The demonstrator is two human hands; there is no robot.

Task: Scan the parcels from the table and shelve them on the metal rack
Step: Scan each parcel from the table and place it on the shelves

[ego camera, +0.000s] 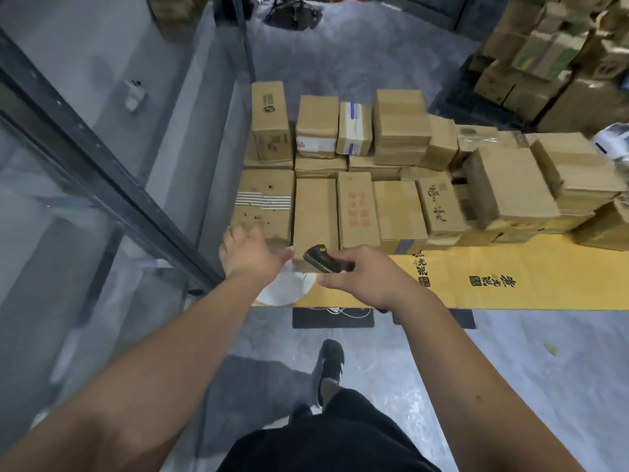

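Cardboard parcels (401,185) sit packed in rows and partly stacked on a table covered with a yellow cloth (510,281). The right hand (367,277) grasps a dark handheld scanner (323,258), its head just beside the near edge of a plain parcel (315,216) in the cloth's front row. The left hand (246,255) reaches with fingers spread and holding nothing, at the near corner of a striped parcel (263,202) at the row's left end; blur hides whether it touches. A dark metal frame (102,165) runs left of the cloth.
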